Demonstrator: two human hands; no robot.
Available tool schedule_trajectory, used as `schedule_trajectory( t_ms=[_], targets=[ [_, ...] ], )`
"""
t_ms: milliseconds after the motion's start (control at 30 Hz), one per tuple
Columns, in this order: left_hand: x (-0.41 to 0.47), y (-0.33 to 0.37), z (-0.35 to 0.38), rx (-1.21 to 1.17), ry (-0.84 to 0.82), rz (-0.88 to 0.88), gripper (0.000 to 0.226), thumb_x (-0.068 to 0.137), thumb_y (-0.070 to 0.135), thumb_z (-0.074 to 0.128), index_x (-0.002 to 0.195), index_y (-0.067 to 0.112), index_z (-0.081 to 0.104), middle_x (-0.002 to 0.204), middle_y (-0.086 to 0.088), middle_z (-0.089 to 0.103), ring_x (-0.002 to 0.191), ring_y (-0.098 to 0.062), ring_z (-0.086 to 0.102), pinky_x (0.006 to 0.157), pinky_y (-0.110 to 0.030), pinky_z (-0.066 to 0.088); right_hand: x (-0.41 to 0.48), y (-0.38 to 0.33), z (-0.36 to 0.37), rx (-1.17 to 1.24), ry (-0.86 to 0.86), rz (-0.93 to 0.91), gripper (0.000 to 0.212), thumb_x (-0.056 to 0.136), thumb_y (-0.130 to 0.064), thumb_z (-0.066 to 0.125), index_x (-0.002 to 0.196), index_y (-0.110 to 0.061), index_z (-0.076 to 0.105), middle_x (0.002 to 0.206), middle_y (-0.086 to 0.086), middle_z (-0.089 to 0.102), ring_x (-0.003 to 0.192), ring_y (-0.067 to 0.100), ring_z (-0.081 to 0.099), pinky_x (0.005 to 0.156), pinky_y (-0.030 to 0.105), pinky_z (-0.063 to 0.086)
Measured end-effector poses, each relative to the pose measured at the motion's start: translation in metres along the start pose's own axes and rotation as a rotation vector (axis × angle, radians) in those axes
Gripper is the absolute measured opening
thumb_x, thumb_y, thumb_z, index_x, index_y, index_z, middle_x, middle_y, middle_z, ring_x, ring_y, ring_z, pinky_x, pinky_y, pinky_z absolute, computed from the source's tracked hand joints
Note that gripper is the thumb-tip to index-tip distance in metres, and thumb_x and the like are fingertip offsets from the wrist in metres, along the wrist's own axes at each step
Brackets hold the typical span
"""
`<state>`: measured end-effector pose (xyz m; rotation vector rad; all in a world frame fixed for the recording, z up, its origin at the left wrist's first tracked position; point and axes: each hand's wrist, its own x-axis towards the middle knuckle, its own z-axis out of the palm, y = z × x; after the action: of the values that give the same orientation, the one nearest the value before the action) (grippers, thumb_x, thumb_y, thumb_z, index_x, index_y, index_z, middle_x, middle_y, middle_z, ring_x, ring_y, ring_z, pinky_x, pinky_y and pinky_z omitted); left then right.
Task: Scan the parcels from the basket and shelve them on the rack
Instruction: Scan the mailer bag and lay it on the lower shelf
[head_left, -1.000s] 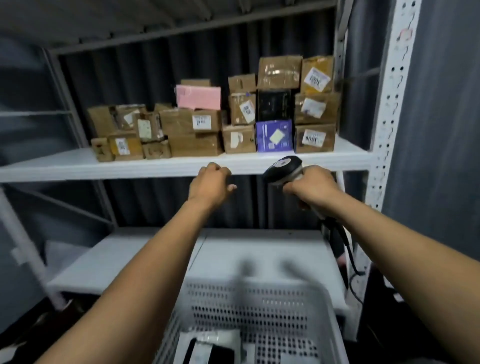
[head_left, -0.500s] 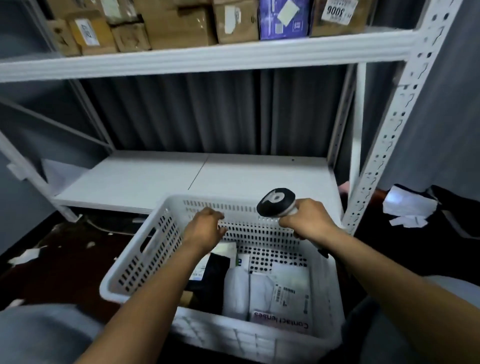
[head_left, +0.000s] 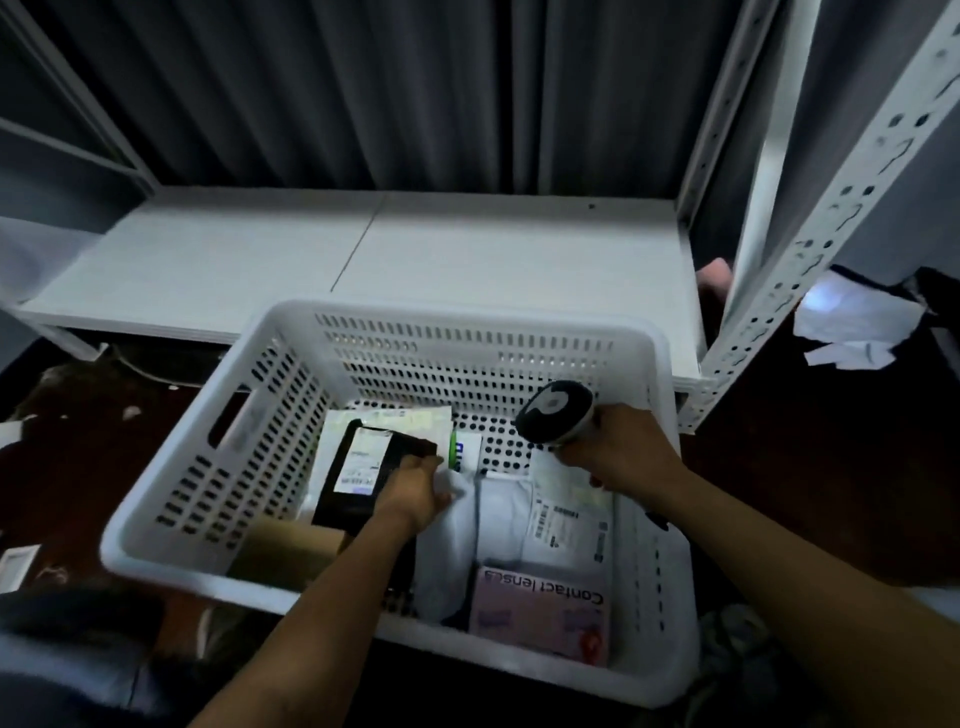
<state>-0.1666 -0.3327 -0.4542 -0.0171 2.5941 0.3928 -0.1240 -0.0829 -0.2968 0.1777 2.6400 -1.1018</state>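
A white perforated basket (head_left: 441, 318) stands in front of the rack's bare lower shelf (head_left: 363, 260). Inside it lie a black parcel (head_left: 353, 483) with a white label, a white soft bag (head_left: 500, 514), a labelled white mailer (head_left: 569, 525), a pink "Contact lenses" box (head_left: 540, 613), a brown carton (head_left: 285, 545) and a white envelope (head_left: 395, 420). My left hand (head_left: 413, 491) reaches into the basket and grips the black parcel's right edge. My right hand (head_left: 623, 449) holds a handheld scanner (head_left: 556, 415) above the basket's right side, head pointing left.
The rack's perforated white upright (head_left: 831, 218) rises at the right of the basket. Crumpled white papers (head_left: 857, 322) lie on the dark floor beyond it. More scraps lie on the floor at the left (head_left: 18, 566). A dark curtain hangs behind the shelf.
The view dropped from the upper shelf of boxes to the basket. My left hand went down into the basket and took hold of the black parcel. The scanner hand lowered too.
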Motion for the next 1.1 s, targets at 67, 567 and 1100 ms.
schedule_trajectory(
  t_ms=[67,567,1100],
  targets=[
    [0.009,0.001,0.007,0.005,-0.046,-0.006,0.068,0.088,0.042,0.063,0.146,0.017,0.036,0.139,-0.019,0.040,0.124,-0.036,0.048,0.104,-0.037,0.042,0.003,0.001,0.003,0.006,-0.001,-0.001,0.031,0.082,-0.017,0.070,0.089,0.013,0.067,0.081,0.027,0.070,0.075,0.036,0.068,0.069,0.039,0.053],
    [-0.020,0.003,-0.001,-0.541,0.242,0.012,0.034,0.083,-0.006,0.055,0.102,0.020,0.064,0.090,-0.003,0.069,0.079,-0.022,0.064,0.069,-0.030,0.054,0.003,-0.020,0.009,-0.022,-0.059,-0.026,0.027,0.081,-0.021,0.071,0.089,0.005,0.070,0.085,0.021,0.072,0.079,0.032,0.070,0.078,0.044,0.057],
    [-0.144,0.097,-0.093,-1.419,0.477,0.324,0.033,0.090,0.003,0.062,0.118,0.020,0.061,0.102,-0.007,0.068,0.086,-0.009,0.067,0.074,-0.021,0.054,-0.032,-0.049,-0.029,0.796,0.043,-0.147,0.016,0.084,-0.015,0.073,0.100,-0.016,0.072,0.089,0.001,0.077,0.087,0.018,0.072,0.075,0.029,0.055]
  ],
)
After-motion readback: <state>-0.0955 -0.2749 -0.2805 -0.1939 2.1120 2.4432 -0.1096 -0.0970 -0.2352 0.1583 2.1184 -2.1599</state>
